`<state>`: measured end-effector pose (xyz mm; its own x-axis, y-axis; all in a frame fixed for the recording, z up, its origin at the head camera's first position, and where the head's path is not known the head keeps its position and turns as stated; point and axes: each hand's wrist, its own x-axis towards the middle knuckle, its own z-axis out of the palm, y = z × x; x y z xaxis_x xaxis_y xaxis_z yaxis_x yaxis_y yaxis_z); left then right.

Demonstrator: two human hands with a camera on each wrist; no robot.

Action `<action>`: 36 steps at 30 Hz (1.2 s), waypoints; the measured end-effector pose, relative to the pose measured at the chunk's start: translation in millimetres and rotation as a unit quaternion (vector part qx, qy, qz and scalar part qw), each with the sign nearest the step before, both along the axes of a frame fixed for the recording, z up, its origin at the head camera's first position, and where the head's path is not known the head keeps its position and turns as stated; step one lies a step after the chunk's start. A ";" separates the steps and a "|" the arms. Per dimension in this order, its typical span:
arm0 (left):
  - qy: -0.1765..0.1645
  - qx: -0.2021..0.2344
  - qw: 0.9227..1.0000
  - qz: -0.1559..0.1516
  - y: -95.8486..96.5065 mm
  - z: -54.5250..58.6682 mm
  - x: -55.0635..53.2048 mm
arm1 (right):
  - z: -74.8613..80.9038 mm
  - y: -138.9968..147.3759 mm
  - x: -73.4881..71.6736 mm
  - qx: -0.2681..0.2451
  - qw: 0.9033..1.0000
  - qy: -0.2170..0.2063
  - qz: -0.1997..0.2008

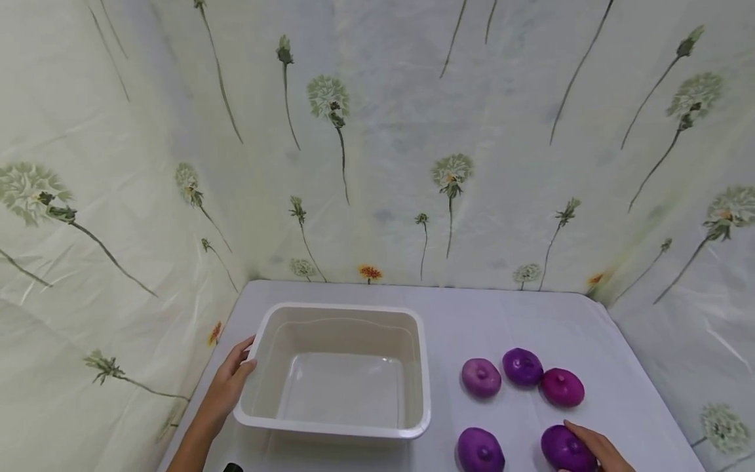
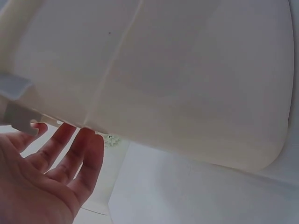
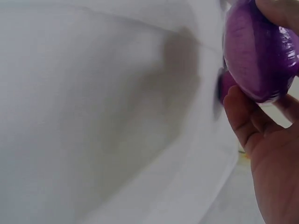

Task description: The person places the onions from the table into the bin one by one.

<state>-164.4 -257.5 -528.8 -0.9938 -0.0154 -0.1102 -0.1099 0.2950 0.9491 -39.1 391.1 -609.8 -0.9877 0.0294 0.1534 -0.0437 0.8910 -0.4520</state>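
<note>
A white plastic basin (image 1: 421,367) stands on the table, its inside bare. At its left side my left hand (image 1: 229,381) grips the rim, thumb on top. The left wrist view shows the fingers of that hand (image 2: 60,172) curled up under the rim against the outer wall (image 2: 187,93). On the right, my right hand (image 1: 601,452) holds a glossy purple onion (image 1: 565,447). Seen from the right wrist, the hand (image 3: 275,154) has thumb and fingers round the onion (image 3: 257,56), which is raised above the white cloth.
Several more onions lie right of the basin: a pinkish one (image 1: 481,377), a dark purple one (image 1: 522,366), a magenta one (image 1: 562,387) and a purple one (image 1: 481,451) nearer me. A flower-printed curtain (image 1: 383,131) borders the white table (image 1: 472,314). A small black object (image 1: 232,467) shows at the bottom edge.
</note>
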 end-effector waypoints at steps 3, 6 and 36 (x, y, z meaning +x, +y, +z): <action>0.009 0.009 1.000 0.001 -1.5 -3.5 -0.1 | 17.0 -7.8 -5.7 -0.006 1.000 -0.024 -0.019; 0.009 0.016 1.000 0.004 -2.5 -6.5 -0.6 | 34.2 -10.9 -15.3 -0.002 0.999 -0.046 0.003; -0.004 0.050 0.998 0.023 0.0 -7.0 2.2 | 141.7 -106.8 -136.5 -0.039 0.969 0.065 0.233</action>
